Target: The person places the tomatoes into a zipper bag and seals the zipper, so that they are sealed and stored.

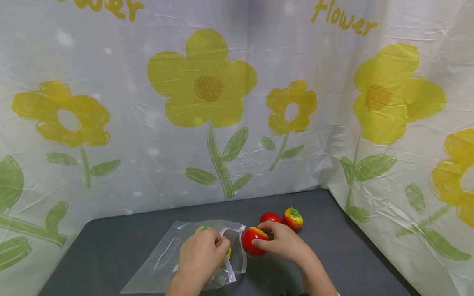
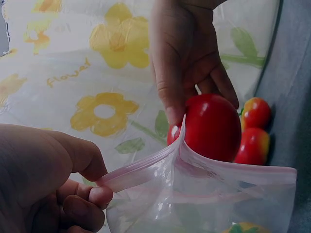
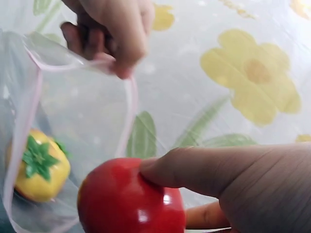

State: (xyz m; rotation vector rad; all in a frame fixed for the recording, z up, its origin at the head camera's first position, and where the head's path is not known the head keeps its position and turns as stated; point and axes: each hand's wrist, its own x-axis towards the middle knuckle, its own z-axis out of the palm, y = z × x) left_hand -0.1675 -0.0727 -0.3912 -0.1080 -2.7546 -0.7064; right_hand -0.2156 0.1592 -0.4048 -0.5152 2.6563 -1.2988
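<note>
Over the dark table (image 1: pixel 111 246), we find the left hand (image 1: pixel 200 253) pinching the rim (image 2: pixel 262 170) of a clear bag (image 1: pixel 159 259) between thumb and finger, its other fingers curled in. Across from it, the right hand (image 1: pixel 283 240) grips a red tomato (image 1: pixel 253 241) between thumb and fingers, holding it right at the bag's mouth, outside the opening; we cannot tell whether its skin touches the plastic. Its top has a yellow patch, and its side shines in both wrist views. The bag spreads over the table to the left, its mouth turned toward the right hand and gaping, with a pinkish strip along the edge. Through that gap we see a yellow tomato (image 3: pixel 46 174) with a green, star-shaped top lying inside; a bit of green shows behind it, too covered for us to say what it belongs to. Just beyond the right hand, two more sit side by side on the table: a second red tomato (image 1: pixel 270 218) and a red-and-yellow tomato (image 1: pixel 293 218) with a green top. Behind everything hangs a pale cloth (image 1: pixel 129 123) printed with big yellow flowers (image 1: pixel 203 80), green stems and the word "flower".
</note>
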